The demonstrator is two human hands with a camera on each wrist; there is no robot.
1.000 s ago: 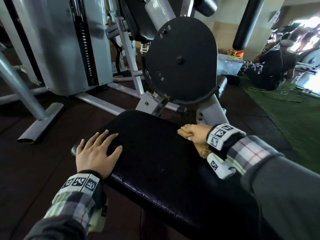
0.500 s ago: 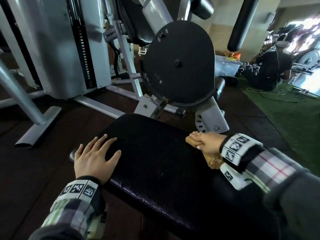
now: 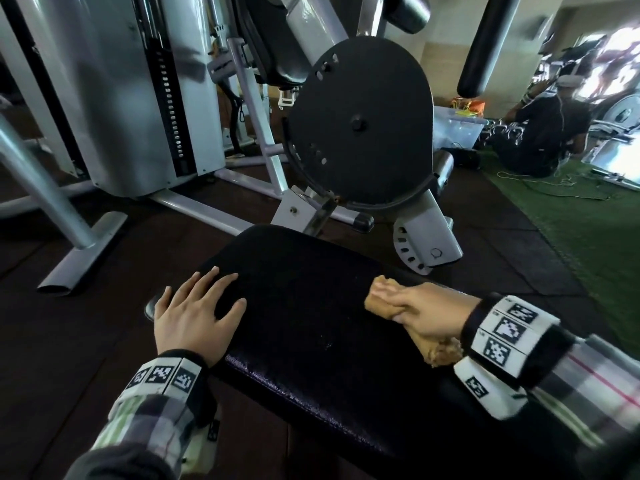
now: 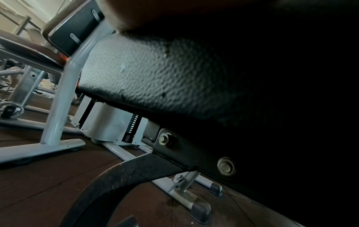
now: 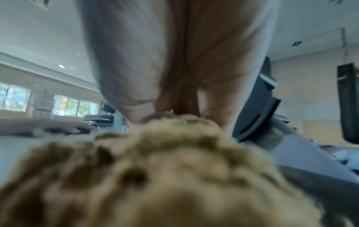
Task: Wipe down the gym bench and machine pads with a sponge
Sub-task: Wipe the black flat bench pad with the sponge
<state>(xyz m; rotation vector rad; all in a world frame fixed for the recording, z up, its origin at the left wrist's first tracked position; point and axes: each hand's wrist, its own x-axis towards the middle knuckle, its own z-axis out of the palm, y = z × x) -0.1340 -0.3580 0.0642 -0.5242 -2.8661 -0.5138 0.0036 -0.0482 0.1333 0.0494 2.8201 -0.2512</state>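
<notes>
A black padded bench runs from the middle of the head view to the lower right. My left hand lies flat on its left corner, fingers spread and straight. My right hand grips a tan sponge and holds it down on the pad's right side; a frayed end of the sponge shows under the wrist. In the right wrist view the sponge fills the lower frame, blurred, under my fingers. The left wrist view looks along the pad's textured side.
A black round machine plate and grey frame stand just beyond the bench. A grey weight stack stands at the left. A person in black sits on green turf at the right. A punching bag hangs behind. Dark floor surrounds the bench.
My right hand has slid the sponge along the pad's right side toward me and to the right. The left hand stays flat on the left corner.
</notes>
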